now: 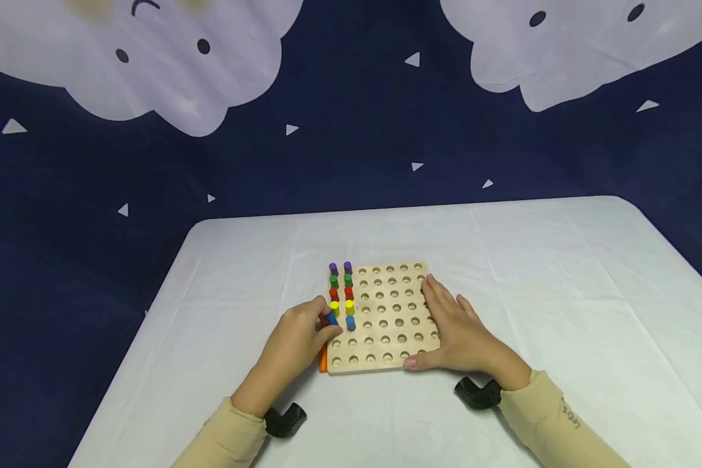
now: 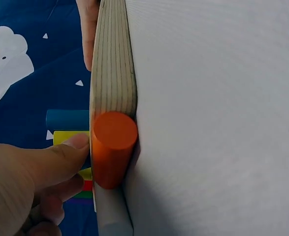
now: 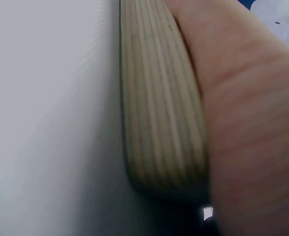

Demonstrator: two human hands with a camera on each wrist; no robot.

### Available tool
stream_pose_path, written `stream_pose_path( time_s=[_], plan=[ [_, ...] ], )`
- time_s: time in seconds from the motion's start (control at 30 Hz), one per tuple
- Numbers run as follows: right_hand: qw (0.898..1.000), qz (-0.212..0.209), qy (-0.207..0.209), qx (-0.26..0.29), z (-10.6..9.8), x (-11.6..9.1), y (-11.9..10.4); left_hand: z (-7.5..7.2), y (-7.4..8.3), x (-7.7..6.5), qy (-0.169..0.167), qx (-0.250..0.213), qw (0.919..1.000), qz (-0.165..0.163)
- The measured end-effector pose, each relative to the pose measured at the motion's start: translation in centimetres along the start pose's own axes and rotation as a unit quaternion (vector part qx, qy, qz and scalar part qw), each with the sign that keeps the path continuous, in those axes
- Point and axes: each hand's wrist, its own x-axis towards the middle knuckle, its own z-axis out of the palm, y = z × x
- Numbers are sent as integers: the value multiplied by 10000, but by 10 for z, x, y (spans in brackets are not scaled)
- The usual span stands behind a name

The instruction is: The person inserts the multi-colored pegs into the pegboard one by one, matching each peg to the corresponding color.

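Note:
A square wooden pegboard (image 1: 374, 328) with rows of round holes lies on the table. Between the thumb and fingers of my left hand (image 1: 292, 335), a blue peg (image 1: 331, 318) is pinched at the board's left edge, tilted and partly covered. Paired pegs in purple, green, red and yellow (image 1: 350, 307) stand in the two left columns, with another blue peg (image 1: 350, 323) in the second column. My right hand (image 1: 459, 328) rests on the right side of the board, fingers extended along it and thumb near the front edge. In the left wrist view, fingers hide the pinched peg.
An orange peg (image 2: 114, 152) lies on the table against the board's left side. White cloth covers the table (image 1: 561, 279), and a dark blue backdrop (image 1: 351, 97) with clouds hangs behind it. Black wrist devices (image 1: 286, 420) sit at both cuffs.

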Motion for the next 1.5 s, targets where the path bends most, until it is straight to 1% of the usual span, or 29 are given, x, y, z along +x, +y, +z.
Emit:
stream_pose_path(
  time_s=[0.1,0.2,0.23,0.3,0.4,0.5,0.57,0.67,0.8,0.87,0.97,1.03,1.13,1.27,1.5],
  plan=[
    [10000,6,10,-1,0,0,0,1,0,-1,95,314,9984,464],
    [10000,6,25,-8,0,0,0,2,-1,-3,176,466,9947,904],
    [10000,2,30,-10,1,0,1,2,-1,-3,199,475,9937,994],
    [10000,-7,36,-10,2,0,1,1,-1,-5,166,467,9931,1062],
    [10000,-17,44,-10,2,0,0,-1,-1,-7,25,448,9947,928],
    [10000,-29,53,-3,1,-1,-1,-4,-3,-8,-193,268,9974,646],
    [10000,-31,53,6,1,-1,-1,-6,-6,-10,-277,116,9986,434],
    [10000,-40,65,1,2,-2,-1,-9,-12,-12,-226,-69,9995,217],
    [10000,-49,75,16,2,-1,0,-14,-21,-14,-99,33,9998,-150],
    [10000,-46,65,25,2,-1,0,-16,-25,-14,-221,134,9987,-443],
    [10000,-40,53,18,2,-1,0,-16,-29,-15,-564,213,9947,-833],
    [10000,-40,57,0,2,-1,0,-15,-31,-15,-752,205,9921,-985],
    [10000,-39,65,-7,2,-1,0,-14,-32,-16,-861,132,9909,-1026],
    [10000,-24,55,19,1,-1,0,-11,-31,-16,-891,56,9913,-965],
    [10000,-29,60,-30,2,-1,0,-10,-29,-16,-860,120,9924,-875]
  ],
)
